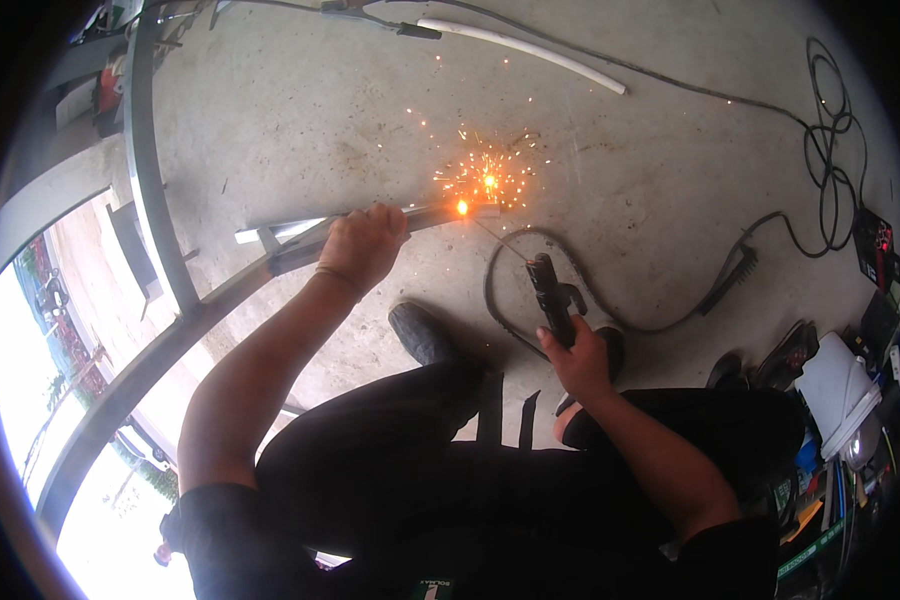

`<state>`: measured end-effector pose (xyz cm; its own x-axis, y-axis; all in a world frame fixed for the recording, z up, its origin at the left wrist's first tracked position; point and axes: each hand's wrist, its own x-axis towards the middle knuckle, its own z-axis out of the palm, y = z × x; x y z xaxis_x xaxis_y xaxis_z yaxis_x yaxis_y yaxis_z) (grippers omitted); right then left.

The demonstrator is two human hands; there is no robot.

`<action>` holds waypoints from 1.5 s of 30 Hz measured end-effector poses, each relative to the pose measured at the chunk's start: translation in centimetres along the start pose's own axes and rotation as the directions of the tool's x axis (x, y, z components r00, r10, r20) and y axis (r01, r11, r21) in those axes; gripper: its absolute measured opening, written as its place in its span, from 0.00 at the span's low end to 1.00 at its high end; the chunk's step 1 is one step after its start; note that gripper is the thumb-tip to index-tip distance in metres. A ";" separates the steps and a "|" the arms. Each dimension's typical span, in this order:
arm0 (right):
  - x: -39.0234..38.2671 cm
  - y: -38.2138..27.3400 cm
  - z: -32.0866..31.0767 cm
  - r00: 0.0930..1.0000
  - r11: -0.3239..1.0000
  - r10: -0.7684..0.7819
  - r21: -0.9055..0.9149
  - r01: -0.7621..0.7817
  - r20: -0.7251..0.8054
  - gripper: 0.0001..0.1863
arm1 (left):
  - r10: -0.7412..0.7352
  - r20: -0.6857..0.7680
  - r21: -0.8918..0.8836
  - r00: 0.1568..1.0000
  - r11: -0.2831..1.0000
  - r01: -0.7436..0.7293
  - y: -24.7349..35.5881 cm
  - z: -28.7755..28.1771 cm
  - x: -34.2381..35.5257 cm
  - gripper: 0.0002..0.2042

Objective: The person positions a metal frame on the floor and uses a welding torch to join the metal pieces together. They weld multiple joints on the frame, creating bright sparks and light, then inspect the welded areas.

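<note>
My left hand (368, 243) is closed round a steel square tube (305, 250) low over the concrete floor. My right hand (580, 355) grips a black welding electrode holder (548, 292) with a thin rod (500, 240) angled up-left toward the tube's far end, where a bright glow (462, 208) and a spray of orange sparks show. A black cable loops on the floor around the holder. A short grey metal piece (488, 210) lies by the glow, partly washed out by the light.
Upright frame tubes (155, 235) stand at left. Black cables (820, 140), a white tube (525, 50) and a clamp (410, 30) lie on the floor (670, 170). A welding machine (875, 245), tools and clutter line the right edge. My boot (420, 330) is below the tube.
</note>
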<state>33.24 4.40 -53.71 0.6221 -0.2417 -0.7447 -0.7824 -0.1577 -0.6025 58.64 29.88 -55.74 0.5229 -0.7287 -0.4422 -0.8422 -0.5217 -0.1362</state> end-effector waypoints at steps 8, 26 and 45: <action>0.3 0.3 0.1 0.992 0.992 -0.125 0.011 0.125 0.005 0.17 | -0.063 0.035 -0.171 0.997 0.983 0.068 -1.1 2.1 -1.5 0.19; 0.0 0.6 0.3 0.998 0.998 -0.061 0.012 0.062 -0.033 0.17 | -0.091 0.122 -0.300 0.988 0.946 0.124 -0.8 0.4 -0.1 0.17; -0.5 0.3 0.6 0.999 1.000 -0.007 -0.019 0.006 -0.037 0.18 | -0.047 0.028 -0.829 0.998 0.558 0.050 0.1 0.0 -0.4 0.15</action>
<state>32.72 5.09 -53.68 0.6261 -0.2762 -0.7292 -0.7788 -0.1773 -0.6016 58.29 30.14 -55.59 0.5581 -0.6907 -0.4599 -0.3348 -0.6945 0.6368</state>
